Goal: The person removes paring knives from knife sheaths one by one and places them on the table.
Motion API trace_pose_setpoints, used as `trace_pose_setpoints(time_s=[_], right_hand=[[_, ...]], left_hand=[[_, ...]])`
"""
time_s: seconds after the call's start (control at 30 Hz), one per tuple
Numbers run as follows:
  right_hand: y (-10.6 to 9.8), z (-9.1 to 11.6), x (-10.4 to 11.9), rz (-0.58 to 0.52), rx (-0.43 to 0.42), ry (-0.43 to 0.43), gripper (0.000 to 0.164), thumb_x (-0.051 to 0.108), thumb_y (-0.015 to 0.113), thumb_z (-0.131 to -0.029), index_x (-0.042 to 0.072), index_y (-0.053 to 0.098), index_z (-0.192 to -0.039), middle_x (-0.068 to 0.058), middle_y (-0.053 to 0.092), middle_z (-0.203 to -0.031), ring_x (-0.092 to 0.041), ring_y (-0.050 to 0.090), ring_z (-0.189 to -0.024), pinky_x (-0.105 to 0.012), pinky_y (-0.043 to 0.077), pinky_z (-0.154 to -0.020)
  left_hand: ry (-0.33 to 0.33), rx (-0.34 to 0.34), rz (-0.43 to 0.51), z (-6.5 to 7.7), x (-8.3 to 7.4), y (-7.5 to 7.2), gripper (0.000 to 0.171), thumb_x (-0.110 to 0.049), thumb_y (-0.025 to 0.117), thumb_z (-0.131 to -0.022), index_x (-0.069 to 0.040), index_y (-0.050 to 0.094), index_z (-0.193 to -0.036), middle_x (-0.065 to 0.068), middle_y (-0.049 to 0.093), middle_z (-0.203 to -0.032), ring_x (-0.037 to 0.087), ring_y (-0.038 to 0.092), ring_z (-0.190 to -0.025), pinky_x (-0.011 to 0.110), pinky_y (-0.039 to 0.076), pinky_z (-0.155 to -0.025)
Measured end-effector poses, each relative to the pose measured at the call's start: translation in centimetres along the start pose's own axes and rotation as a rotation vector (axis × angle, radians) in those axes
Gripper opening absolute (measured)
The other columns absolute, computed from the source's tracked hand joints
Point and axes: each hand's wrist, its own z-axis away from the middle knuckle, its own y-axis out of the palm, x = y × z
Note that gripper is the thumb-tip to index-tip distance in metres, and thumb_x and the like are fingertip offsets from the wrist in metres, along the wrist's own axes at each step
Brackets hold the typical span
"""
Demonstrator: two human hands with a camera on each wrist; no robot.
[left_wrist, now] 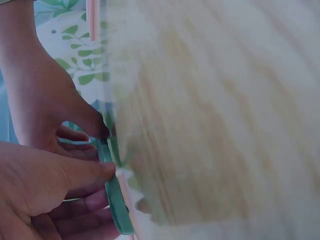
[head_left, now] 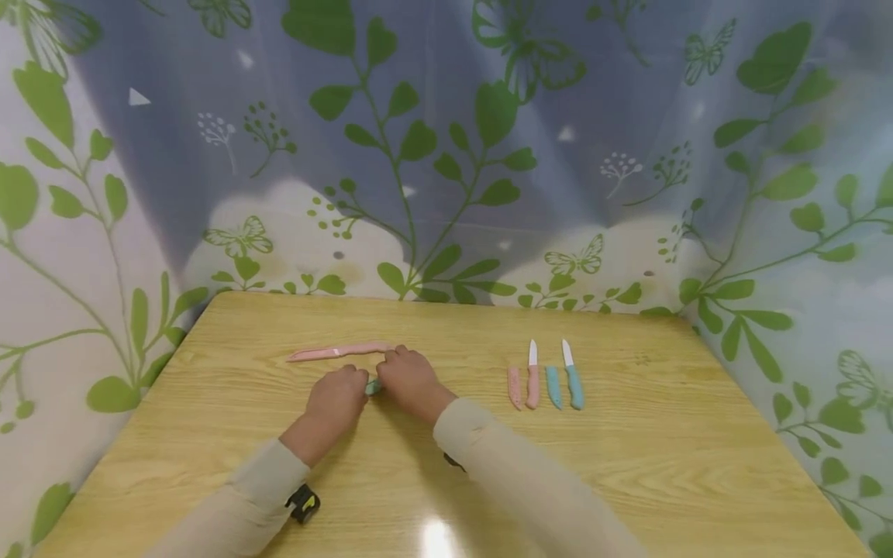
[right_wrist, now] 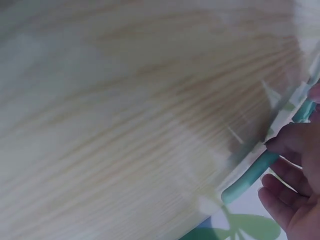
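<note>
Both hands hold a slim teal-green knife (head_left: pixel 374 387), which seems to be in its sheath. In the right wrist view, the right hand (right_wrist: pixel 300 175) pinches its smooth rounded handle (right_wrist: pixel 245 185) between thumb and fingers. The left hand (head_left: pixel 336 401) grips the other end, a curved teal piece (left_wrist: pixel 116 205) in the left wrist view. The hands are close together, so much of the knife is hidden in the head view. Just beyond them lies a pink sheathed knife (head_left: pixel 338 352); its handle end is close behind the right hand (head_left: pixel 413 380).
Right of the hands, a pink sheath (head_left: pixel 514 387), a pink-handled knife (head_left: pixel 533 384), a teal sheath (head_left: pixel 553 387) and a teal-handled knife (head_left: pixel 574 385) lie in a row on the wooden table (head_left: pixel 670 457). A leaf-patterned curtain (head_left: pixel 446 155) hangs behind the table.
</note>
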Motion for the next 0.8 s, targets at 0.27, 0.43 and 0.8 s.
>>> trace_pose_setpoints(time_s=[0.27,0.43,0.8], right_hand=[[0.0,2.2,-1.8,-0.044,-0.01,0.024,0.013,0.021,0.064,-0.095,0.014,0.069,-0.106,0.001,0.065,-0.098,-0.014,0.057,-0.09,-0.025,0.05,-0.082],[-0.1,4.4,-3.0,-0.107,-0.092,0.007,0.011,0.015,0.064,-0.095,0.011,0.069,-0.104,0.0,0.067,-0.101,-0.016,0.06,-0.092,-0.025,0.05,-0.085],[-0.3,9.8,-5.5,-0.314,-0.331,-0.053,0.015,0.012,0.073,-0.087,0.009,0.07,-0.101,0.0,0.068,-0.097,-0.015,0.061,-0.089,-0.025,0.052,-0.079]], left_hand=[[0.109,-0.075,-0.008,-0.1,-1.1,-0.1,0.01,-0.011,0.071,-0.088,-0.003,0.066,-0.087,0.007,0.055,-0.077,0.019,0.055,-0.061,0.032,0.05,-0.052],[0.201,-0.146,0.029,-0.2,-1.4,-0.1,0.007,-0.007,0.072,-0.087,-0.004,0.067,-0.09,0.007,0.06,-0.082,0.022,0.06,-0.069,0.033,0.052,-0.058],[0.497,-0.316,0.102,0.2,-2.0,0.2,0.02,-0.011,0.077,-0.083,-0.004,0.068,-0.1,0.007,0.068,-0.097,0.024,0.065,-0.09,0.033,0.056,-0.076]])
